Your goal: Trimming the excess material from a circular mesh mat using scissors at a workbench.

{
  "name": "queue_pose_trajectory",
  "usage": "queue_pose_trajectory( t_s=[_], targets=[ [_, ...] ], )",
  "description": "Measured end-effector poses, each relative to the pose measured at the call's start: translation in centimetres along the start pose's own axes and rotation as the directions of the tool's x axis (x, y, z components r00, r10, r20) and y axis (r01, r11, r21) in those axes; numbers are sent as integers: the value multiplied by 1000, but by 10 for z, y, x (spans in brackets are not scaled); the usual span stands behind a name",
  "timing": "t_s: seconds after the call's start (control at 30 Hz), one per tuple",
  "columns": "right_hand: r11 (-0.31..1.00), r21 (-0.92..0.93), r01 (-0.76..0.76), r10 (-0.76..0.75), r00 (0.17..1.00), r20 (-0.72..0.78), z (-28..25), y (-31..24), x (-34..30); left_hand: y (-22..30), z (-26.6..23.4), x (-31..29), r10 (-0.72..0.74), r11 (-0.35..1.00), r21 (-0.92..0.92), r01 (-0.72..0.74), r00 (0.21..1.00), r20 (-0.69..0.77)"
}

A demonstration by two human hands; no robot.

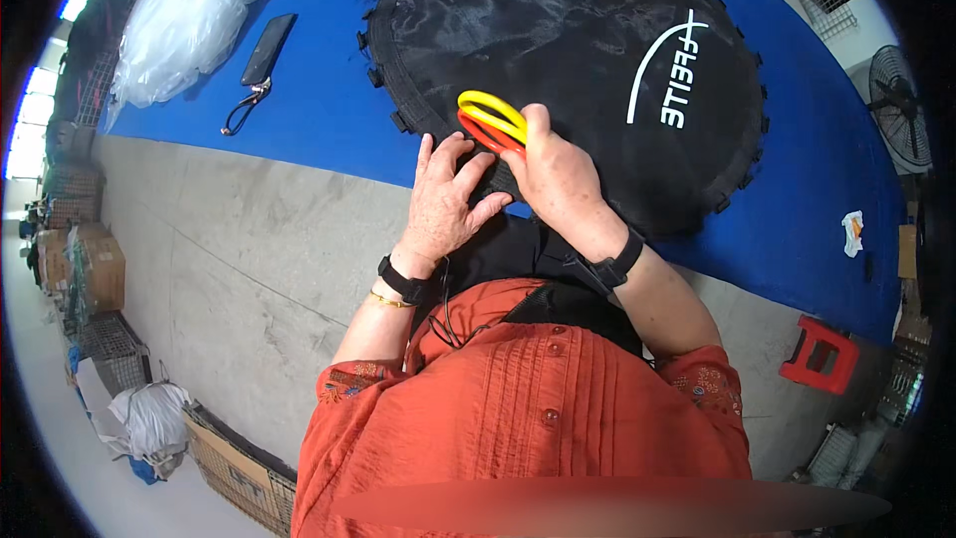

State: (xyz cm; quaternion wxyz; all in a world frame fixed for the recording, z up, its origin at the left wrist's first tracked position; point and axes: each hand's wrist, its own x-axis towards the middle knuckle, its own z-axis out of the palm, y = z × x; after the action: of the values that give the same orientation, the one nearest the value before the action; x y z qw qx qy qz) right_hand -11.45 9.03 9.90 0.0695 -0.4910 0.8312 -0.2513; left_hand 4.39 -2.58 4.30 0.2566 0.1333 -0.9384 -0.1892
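Clasping yellow-red loops, the right hand curls.

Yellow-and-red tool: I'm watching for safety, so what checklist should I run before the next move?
1. Yellow-and-red tool gripped in the right hand: ok.
2. Tool's working end visible: not ok, hidden.
3. Left hand clear of that end: cannot tell; its fingers are close by.
4. Black disc resting on the blue tabletop: ok.
5. Phone away from both hands: ok.
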Motion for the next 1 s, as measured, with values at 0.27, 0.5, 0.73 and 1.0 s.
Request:
queue_pose_trajectory(
  t_s=[0.27,0.5,0.73,1.0],
  targets=[
    [1000,14,-26,26,1000,-7,-8,3,1,-2,-1,1,3,1000,0,-3,1000,15],
    [998,-54,26,-29,998,-61,-6,-2,-4,-1,-3,1,-3,1000,12,3,1000,30],
    [999,-40,2,-1,1000,23,-10,-3,-7,-2,0,0,4,1000,-6,-4,1000,1],
    [999,-45,-6,6,1000,-1,-7,-5,-3,-2,1,0,8,1000,20,-8,1000,1]
  ],
)
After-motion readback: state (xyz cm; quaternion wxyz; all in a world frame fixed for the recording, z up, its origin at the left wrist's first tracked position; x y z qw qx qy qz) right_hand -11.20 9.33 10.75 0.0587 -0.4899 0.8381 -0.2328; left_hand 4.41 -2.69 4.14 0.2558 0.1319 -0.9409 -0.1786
